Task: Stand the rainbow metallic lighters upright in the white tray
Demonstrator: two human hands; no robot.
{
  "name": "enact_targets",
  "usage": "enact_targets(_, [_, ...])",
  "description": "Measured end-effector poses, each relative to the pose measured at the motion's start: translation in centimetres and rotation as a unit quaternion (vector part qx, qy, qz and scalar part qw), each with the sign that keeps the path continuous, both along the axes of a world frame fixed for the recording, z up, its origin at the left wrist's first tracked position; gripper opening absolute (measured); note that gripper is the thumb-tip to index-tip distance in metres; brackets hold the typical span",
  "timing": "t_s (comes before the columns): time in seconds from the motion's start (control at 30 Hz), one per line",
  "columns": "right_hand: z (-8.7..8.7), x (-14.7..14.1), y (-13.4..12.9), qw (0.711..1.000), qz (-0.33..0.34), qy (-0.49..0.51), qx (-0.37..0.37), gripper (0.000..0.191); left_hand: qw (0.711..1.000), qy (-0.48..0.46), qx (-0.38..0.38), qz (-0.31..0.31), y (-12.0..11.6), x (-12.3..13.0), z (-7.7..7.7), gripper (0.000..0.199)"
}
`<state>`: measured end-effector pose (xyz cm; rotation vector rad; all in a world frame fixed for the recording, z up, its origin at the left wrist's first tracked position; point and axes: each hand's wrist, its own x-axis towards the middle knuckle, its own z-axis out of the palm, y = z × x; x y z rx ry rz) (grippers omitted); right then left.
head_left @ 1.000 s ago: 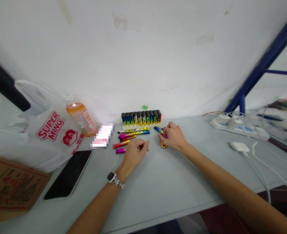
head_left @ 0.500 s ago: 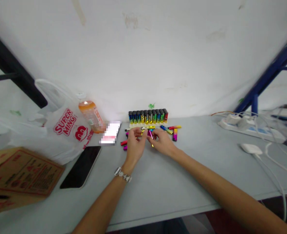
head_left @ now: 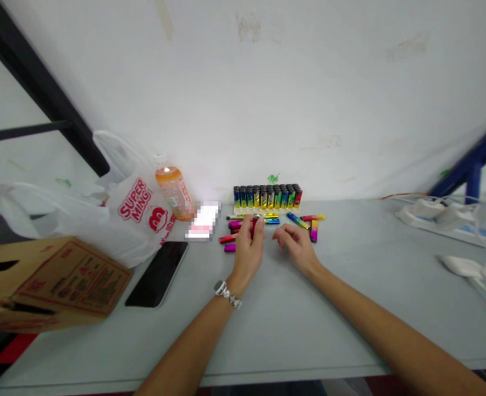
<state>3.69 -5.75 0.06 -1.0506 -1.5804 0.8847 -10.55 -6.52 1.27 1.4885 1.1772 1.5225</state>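
Observation:
My left hand (head_left: 249,245) is closed around a dark red-purple lighter (head_left: 255,224), mostly hidden by the fingers. To its right, my right hand (head_left: 298,246) is held just above the table, fingers curled but apart, with nothing visible in them. Behind both hands, rows of colourful lighters with black tops (head_left: 268,197) stand upright in a pale rack (head_left: 247,211). Loose lighters lie around the hands: a purple one (head_left: 230,248) and a red one (head_left: 227,238) at left, a blue-yellow one (head_left: 298,221) and a yellow-purple one (head_left: 314,231) at right.
On the left are a cardboard box (head_left: 70,280), a white plastic bag (head_left: 123,220), an orange drink bottle (head_left: 175,190), a black phone (head_left: 158,274) and a bright, blurred-out screen (head_left: 204,221). A power strip (head_left: 453,220) with cables and a white charger (head_left: 461,265) lies at right.
My hands have moved apart. The purple lighter between them is now in my left hand alone, held more upright, and my right hand has let go. The view has shifted, moving everything rightward.

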Motion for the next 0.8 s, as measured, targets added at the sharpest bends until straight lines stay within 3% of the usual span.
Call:
enact_targets(0.17, [-0.02,-0.5,-0.12,1.0,0.012,0.0,-0.012,0.047,0.997,0.065,-0.017,0.027,-0.56,0.53,0.18,0.048])
enact_targets(0.27, [0.0,-0.69,-0.29,1.0,0.021,-0.008,-0.017,0.048,0.994,0.094,-0.026,0.04,-0.48,0.56,0.16,0.046])
enact_targets(0.5, [0.03,-0.58,-0.42,0.998,0.047,-0.03,-0.022,0.04,0.992,0.097,-0.045,0.061,-0.25,0.62,0.05,0.035])
enact_targets(0.8, [-0.33,-0.65,-0.43,0.997,0.052,-0.03,-0.038,0.053,0.997,0.058,-0.036,0.036,-0.91,0.87,0.48,0.054])
